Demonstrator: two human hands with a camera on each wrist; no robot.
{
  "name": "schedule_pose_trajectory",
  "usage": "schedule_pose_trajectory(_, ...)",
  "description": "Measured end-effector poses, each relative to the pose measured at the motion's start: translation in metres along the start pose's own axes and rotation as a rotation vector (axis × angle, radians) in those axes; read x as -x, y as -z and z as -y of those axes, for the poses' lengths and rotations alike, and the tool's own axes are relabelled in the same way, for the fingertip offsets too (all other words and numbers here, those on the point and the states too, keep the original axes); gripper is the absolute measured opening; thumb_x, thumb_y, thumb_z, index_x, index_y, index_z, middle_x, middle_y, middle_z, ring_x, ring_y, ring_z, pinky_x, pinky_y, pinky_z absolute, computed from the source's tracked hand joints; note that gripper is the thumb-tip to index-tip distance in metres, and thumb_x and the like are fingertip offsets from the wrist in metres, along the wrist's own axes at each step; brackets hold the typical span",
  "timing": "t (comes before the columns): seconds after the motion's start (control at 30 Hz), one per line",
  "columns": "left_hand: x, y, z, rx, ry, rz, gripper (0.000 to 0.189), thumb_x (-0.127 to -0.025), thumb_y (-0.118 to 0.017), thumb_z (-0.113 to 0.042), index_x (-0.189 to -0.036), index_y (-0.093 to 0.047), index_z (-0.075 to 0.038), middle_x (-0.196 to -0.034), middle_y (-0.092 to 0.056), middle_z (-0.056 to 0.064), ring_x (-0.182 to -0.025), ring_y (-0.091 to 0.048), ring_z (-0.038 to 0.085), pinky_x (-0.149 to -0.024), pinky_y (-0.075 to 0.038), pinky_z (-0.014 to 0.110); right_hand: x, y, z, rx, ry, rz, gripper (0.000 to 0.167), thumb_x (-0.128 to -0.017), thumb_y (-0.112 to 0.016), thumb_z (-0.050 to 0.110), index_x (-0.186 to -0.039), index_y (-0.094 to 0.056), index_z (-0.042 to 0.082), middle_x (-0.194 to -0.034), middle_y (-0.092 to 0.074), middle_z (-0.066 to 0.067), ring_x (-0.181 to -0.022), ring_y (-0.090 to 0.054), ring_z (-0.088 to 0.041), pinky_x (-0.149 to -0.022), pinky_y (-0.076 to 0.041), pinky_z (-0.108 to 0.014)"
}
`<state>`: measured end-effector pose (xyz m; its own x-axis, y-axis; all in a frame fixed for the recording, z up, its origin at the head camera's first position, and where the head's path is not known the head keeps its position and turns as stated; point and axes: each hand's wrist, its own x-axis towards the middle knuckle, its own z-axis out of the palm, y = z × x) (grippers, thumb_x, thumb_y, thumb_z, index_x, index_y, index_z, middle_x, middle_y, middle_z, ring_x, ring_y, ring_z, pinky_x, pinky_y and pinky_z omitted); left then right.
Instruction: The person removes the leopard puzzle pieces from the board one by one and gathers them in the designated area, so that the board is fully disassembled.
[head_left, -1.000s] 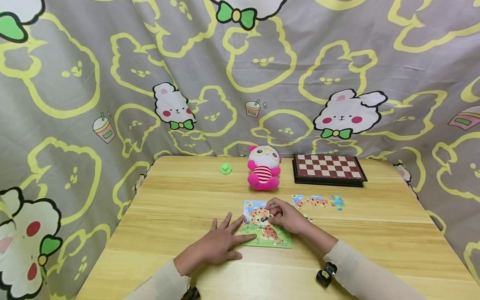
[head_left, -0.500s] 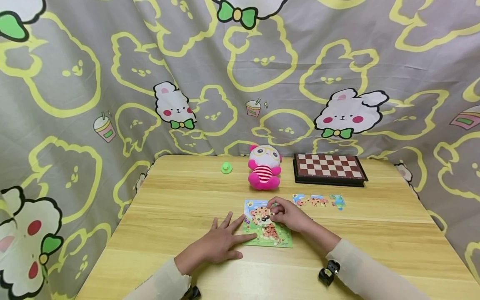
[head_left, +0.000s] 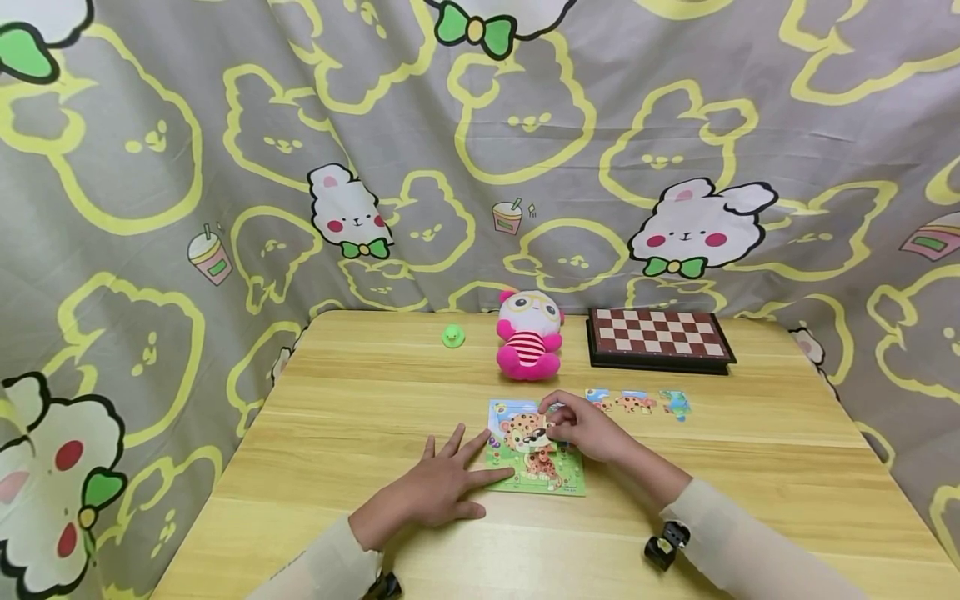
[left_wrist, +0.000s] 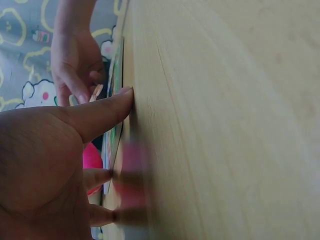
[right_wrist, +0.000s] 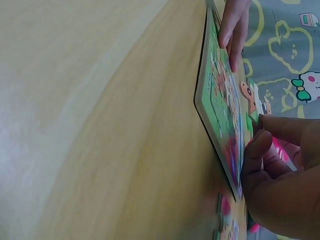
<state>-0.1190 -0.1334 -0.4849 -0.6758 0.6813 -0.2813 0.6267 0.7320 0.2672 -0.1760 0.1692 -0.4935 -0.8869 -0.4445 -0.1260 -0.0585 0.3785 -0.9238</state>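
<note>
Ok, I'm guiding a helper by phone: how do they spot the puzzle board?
On the wooden table, find the pink-and-white plush toy. The puzzle board lies flat, nearer the camera. It's one big straight-edged panel printed with a spotted cartoon animal, unlike the small loose pieces to its right.

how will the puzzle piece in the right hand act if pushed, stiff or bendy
The puzzle piece is probably stiff: it juts from the right hand without sagging. It looks thin and small, so likely light. Being flat, it may slide rather than roll over the puzzle board.
</note>
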Motion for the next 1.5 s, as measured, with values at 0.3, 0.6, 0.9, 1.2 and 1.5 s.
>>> schedule_pose_trajectory(0.3, 0.000, 0.001, 0.000, 0.008, 0.002, 0.001, 0.063, -0.099, -0.059, -0.055, -0.156, -0.031, -0.058, -0.174, -0.008, 0.008, -0.155, -0.007, 0.052, -0.109, -0.020, 0.081, 0.010, 0.013, -0.002, 0.007, 0.013, -0.009, 0.024, -0.101, -0.061, 0.000, -0.124, -0.059, 0.004, -0.092, -0.064, -0.012, -0.067, -0.051, -0.020, -0.057, -0.045, -0.026)
schedule_pose_trajectory(0.6, 0.000, 0.000, 0.000, 0.008, -0.004, -0.003, 0.063, -0.099, -0.060, -0.054, -0.156, -0.031, -0.057, -0.174, -0.008, 0.008, -0.155, -0.007, 0.052, -0.110, -0.019, 0.081, 0.025, 0.027, -0.004, 0.011, 0.008, -0.023, 0.026, -0.103, -0.059, 0.003, -0.129, -0.057, 0.001, -0.097, -0.067, -0.017, -0.068, -0.051, -0.019, -0.057, -0.044, -0.027)
schedule_pose_trajectory(0.9, 0.001, -0.001, 0.000, 0.010, -0.007, -0.006, 0.063, -0.099, -0.060, -0.053, -0.156, -0.032, -0.057, -0.174, -0.008, 0.008, -0.155, -0.006, 0.052, -0.110, -0.019, 0.081, 0.038, 0.043, -0.019, 0.036, 0.001, -0.047, 0.026, -0.102, -0.060, 0.002, -0.127, -0.057, 0.000, -0.095, -0.064, -0.014, -0.067, -0.051, -0.018, -0.056, -0.046, -0.028)
schedule_pose_trajectory(1.2, 0.000, -0.002, 0.000, 0.007, -0.006, -0.009, 0.063, -0.099, -0.060, -0.054, -0.156, -0.031, -0.057, -0.174, -0.007, 0.007, -0.155, -0.006, 0.052, -0.109, -0.019, 0.081, 0.054, 0.060, -0.027, 0.037, -0.053, -0.084, 0.030, -0.101, -0.060, 0.002, -0.132, -0.057, 0.001, -0.099, -0.065, -0.015, -0.071, -0.054, -0.022, -0.058, -0.048, -0.030)
schedule_pose_trajectory(1.5, 0.000, -0.002, 0.001, 0.008, -0.009, -0.014, 0.063, -0.099, -0.059, -0.054, -0.155, -0.031, -0.058, -0.174, -0.007, 0.007, -0.155, -0.007, 0.052, -0.109, -0.019, 0.082, 0.069, 0.079, -0.037, 0.038, -0.057, -0.113, 0.030, -0.102, -0.058, -0.001, -0.132, -0.054, -0.002, -0.097, -0.064, -0.017, -0.068, -0.053, -0.019, -0.057, -0.047, -0.030)
